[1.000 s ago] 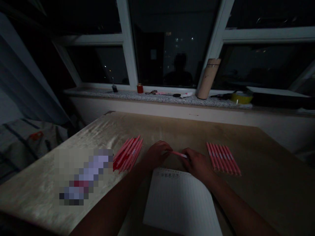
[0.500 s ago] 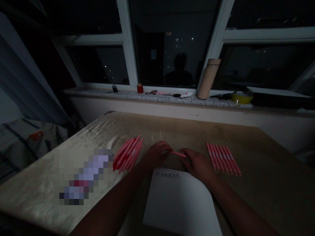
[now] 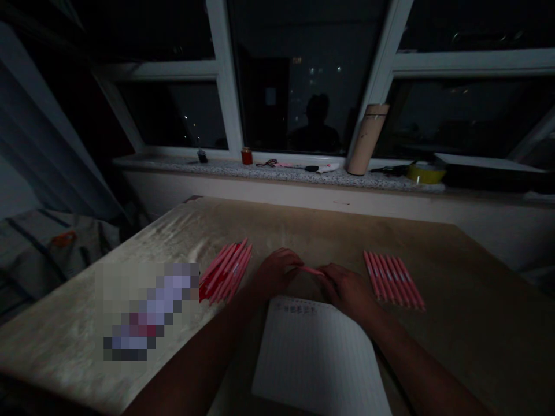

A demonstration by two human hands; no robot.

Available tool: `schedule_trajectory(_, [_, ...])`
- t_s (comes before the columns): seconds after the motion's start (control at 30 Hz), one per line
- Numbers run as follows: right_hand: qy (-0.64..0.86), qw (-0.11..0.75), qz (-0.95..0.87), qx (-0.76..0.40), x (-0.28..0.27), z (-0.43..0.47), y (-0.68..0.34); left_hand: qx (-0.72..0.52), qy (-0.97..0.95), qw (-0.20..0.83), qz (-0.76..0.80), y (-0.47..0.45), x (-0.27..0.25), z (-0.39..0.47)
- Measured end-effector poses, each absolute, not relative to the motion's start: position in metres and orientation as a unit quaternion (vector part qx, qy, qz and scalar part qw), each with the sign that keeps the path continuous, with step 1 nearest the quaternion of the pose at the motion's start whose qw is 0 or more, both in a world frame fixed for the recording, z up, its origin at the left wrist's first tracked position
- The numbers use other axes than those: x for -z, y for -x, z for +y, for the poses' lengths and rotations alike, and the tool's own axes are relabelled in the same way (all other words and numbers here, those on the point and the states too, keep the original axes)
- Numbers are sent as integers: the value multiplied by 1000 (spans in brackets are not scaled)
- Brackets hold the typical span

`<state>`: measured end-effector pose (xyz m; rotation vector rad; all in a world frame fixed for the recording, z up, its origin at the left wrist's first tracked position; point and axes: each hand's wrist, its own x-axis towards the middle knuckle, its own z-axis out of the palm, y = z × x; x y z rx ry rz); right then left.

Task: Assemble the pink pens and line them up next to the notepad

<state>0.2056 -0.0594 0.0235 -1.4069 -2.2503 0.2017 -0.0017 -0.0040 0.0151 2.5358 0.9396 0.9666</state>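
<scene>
A pink pen (image 3: 311, 270) is held level above the top edge of a lined notepad (image 3: 318, 358). My left hand (image 3: 280, 268) pinches its left end, and my right hand (image 3: 344, 286) has its fingers closed round the right end. Handwriting runs along the notepad's top line. Left of my left hand lies a loose pile of pink pens (image 3: 228, 271) on something red. To the right of my right hand, several pink pens (image 3: 392, 280) lie side by side in a neat row.
A blurred-out pale object (image 3: 151, 312) lies on the table (image 3: 303, 222) at the left. Along the windowsill (image 3: 217, 169) stand a small red jar (image 3: 247, 156), a tall beige flask (image 3: 368, 138) and a roll of yellow tape (image 3: 426, 173). A striped bag (image 3: 30, 248) sits beyond the table's left edge.
My right hand's fingers have closed further over the pen's right end, so less of the pen shows. My left hand, the pile and the row stay where they were.
</scene>
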Motion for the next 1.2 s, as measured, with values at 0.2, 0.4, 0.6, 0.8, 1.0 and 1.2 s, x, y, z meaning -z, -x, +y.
schedule_trajectory(0.2, [527,246,-811,-56,-20,-59,-206,-339,-858,160,351,2,-13,-4])
schedule_trajectory(0.4, [540,248,-803,-51,-19,-57,-207,-306,-819,273,402,3,-12,-2])
schedule_trajectory(0.6, [535,263,-802,-46,-20,-58,-207,-318,-771,349,427,0,-13,-4])
schedule_trajectory(0.8, [530,263,-805,-50,-18,-57,-208,-336,-752,378,424,0,-10,-1])
schedule_trajectory(1.0, [534,256,-804,-47,-19,-57,-208,-359,-734,403,412,-1,-8,0])
schedule_trajectory(1.2, [530,263,-805,-45,-18,-57,-207,-331,-754,375,426,-1,-12,-2])
